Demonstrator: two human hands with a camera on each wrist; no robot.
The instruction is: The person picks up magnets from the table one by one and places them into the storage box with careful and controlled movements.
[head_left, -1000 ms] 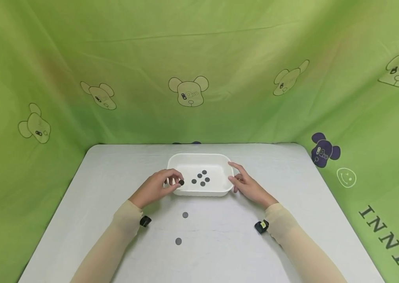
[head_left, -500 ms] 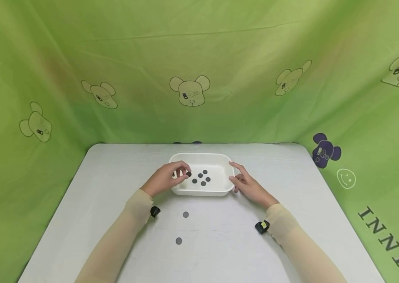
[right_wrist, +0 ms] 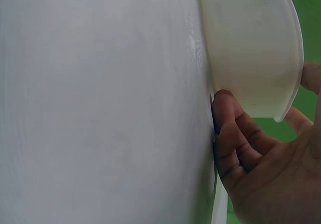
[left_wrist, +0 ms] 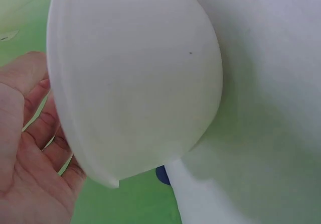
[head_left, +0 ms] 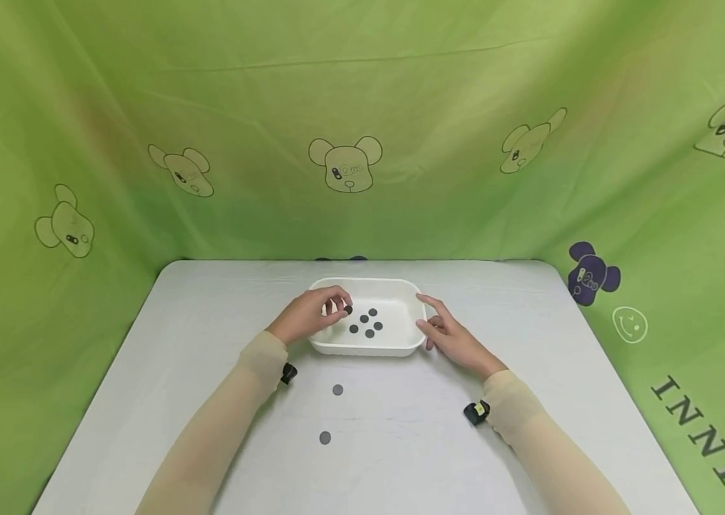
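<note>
The left hand [head_left: 311,313] pinches a dark, round disc [head_left: 348,310] over the white, round-cornered tray [head_left: 365,351], whose end the right hand [head_left: 455,343] grips.

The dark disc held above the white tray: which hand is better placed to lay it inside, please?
Probably the left hand: it pinches the dark disc above the white tray, while the right hand holds the tray's right end.
</note>
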